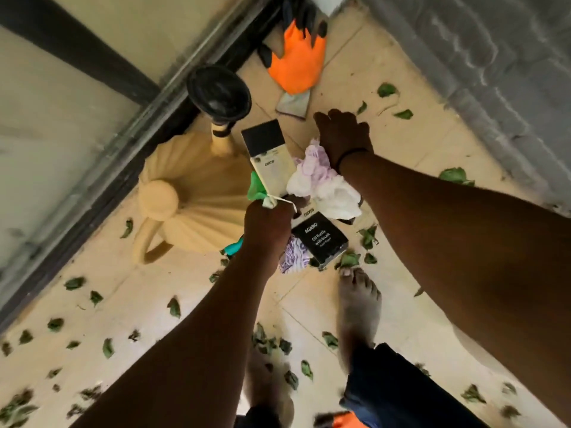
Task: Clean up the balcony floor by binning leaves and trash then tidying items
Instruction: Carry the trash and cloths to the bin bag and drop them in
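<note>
My left hand (268, 224) is shut on a bunch of trash: a green wrapper (255, 189), a cream and black carton (269, 156) and a black Agaro oil-bottle box (321, 237). My right hand (343, 135) presses down on crumpled white and purple paper (321, 180) beside the carton; its fingers are hidden from here. Green leaves (173, 307) lie scattered over the cream floor tiles (411, 140). An orange and black glove (298, 61) rests on the floor beyond the pile.
A cream ribbed watering can (191, 196) with a black rose head (218, 93) stands left of the pile, against the dark door frame (102, 193). A grey rough wall (494, 72) borders the right. My bare feet (360, 307) stand among leaves.
</note>
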